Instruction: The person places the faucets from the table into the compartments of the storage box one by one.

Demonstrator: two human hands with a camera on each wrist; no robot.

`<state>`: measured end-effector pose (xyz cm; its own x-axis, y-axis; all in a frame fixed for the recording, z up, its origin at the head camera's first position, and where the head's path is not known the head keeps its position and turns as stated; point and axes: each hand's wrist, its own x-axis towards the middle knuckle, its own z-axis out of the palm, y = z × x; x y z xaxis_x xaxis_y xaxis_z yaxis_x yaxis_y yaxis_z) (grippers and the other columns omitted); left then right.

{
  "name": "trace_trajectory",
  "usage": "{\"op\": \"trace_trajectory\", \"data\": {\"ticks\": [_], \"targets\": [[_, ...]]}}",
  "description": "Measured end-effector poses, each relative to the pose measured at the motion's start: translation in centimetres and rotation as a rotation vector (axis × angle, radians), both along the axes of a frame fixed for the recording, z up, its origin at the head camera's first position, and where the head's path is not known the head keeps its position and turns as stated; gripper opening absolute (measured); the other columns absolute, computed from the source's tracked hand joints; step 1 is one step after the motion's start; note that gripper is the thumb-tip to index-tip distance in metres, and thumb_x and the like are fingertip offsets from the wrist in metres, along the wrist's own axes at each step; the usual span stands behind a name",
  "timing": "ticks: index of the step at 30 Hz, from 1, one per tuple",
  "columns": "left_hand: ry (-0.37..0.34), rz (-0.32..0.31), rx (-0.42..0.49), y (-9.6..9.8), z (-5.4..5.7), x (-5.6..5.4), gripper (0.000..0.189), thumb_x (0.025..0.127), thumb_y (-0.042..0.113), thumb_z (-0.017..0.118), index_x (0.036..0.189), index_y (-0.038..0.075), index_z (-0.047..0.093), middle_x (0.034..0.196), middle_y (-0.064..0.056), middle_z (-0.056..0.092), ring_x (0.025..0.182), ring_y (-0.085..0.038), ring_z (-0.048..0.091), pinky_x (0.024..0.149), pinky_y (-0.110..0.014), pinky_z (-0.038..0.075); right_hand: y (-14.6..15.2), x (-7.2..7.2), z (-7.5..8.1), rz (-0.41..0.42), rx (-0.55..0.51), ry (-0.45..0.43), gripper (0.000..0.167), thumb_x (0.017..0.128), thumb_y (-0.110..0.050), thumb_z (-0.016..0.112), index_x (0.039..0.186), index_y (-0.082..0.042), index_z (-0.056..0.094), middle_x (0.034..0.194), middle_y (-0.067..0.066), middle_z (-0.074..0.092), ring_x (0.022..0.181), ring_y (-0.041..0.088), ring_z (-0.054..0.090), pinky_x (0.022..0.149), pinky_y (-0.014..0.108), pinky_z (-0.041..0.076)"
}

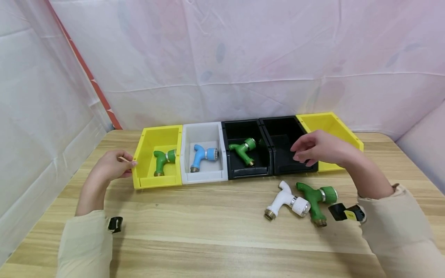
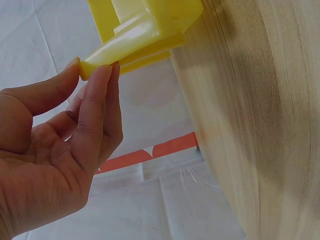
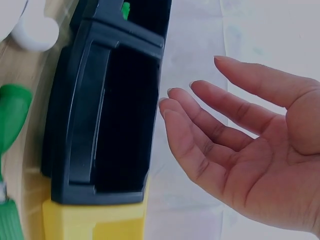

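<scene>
At the left end of the row, my left hand point(image 1: 114, 165) pinches the side rim of a yellow bin point(image 1: 139, 166) between thumb and fingers. The left wrist view shows the thumb on one side of the yellow rim point(image 2: 120, 50) and fingertips on the other. A green tap point(image 1: 160, 162) lies inside that bin. My right hand point(image 1: 321, 148) hovers over the right-hand black bin point(image 1: 278, 148), fingers loosely bent and holding nothing. In the right wrist view its fingers point(image 3: 200, 150) are spread apart, beside the black bin point(image 3: 75, 150).
A white bin point(image 1: 205, 178) holds a blue tap point(image 1: 199, 156); the black bin point(image 1: 248, 173) beside it holds a green tap point(image 1: 243, 150). Another yellow bin point(image 1: 326, 121) ends the row. A white tap point(image 1: 284, 199) and a green tap point(image 1: 314, 199) lie on the wooden table point(image 1: 194, 231) in front.
</scene>
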<state>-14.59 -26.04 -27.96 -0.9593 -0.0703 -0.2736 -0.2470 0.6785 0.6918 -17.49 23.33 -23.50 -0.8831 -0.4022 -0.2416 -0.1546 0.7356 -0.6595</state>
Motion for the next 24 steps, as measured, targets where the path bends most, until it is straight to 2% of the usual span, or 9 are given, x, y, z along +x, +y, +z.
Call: {"op": "trace_trajectory", "data": {"ticks": [4, 12, 19, 24], "targets": [[0.003, 0.000, 0.002, 0.0, 0.0, 0.0, 0.027, 0.090, 0.010, 0.055, 0.106, -0.011, 0.049, 0.094, -0.019, 0.051, 0.070, -0.014, 0.058, 0.070, -0.030, 0.054, 1.2, 0.4, -0.1, -0.020, 0.002, 0.000, 0.035, 0.085, -0.012, 0.063, 0.112, 0.010, 0.055, 0.093, 0.013, 0.064, 0.081, 0.026, 0.061, 0.067, 0.034, 0.054], [0.001, 0.003, -0.002, 0.0, 0.0, 0.1, 0.026, 0.090, 0.010, 0.056, 0.105, -0.010, 0.049, 0.093, -0.019, 0.052, 0.069, -0.013, 0.058, 0.071, -0.031, 0.054, 3.9, 0.8, -1.0, -0.043, -0.004, 0.007, 0.035, 0.086, -0.010, 0.062, 0.111, 0.013, 0.054, 0.096, 0.013, 0.064, 0.080, 0.019, 0.060, 0.066, 0.033, 0.055], [-0.001, 0.008, -0.004, 0.1, 0.0, 0.0, 0.026, 0.090, 0.010, 0.055, 0.105, -0.010, 0.049, 0.093, -0.018, 0.052, 0.069, -0.013, 0.058, 0.071, -0.031, 0.054, 6.2, 1.3, -2.0, -0.056, 0.013, -0.035, 0.031, 0.087, -0.009, 0.060, 0.109, 0.013, 0.054, 0.094, 0.011, 0.064, 0.078, 0.014, 0.061, 0.066, 0.032, 0.055], [-0.001, 0.008, 0.003, 0.1, 0.1, 0.2, 0.026, 0.090, 0.010, 0.055, 0.105, -0.011, 0.048, 0.092, -0.018, 0.051, 0.069, -0.014, 0.057, 0.071, -0.031, 0.054, 7.5, 1.8, -2.9, -0.044, 0.018, -0.079, 0.032, 0.087, -0.010, 0.060, 0.108, 0.013, 0.054, 0.096, 0.011, 0.063, 0.081, 0.016, 0.060, 0.067, 0.032, 0.055]]}}
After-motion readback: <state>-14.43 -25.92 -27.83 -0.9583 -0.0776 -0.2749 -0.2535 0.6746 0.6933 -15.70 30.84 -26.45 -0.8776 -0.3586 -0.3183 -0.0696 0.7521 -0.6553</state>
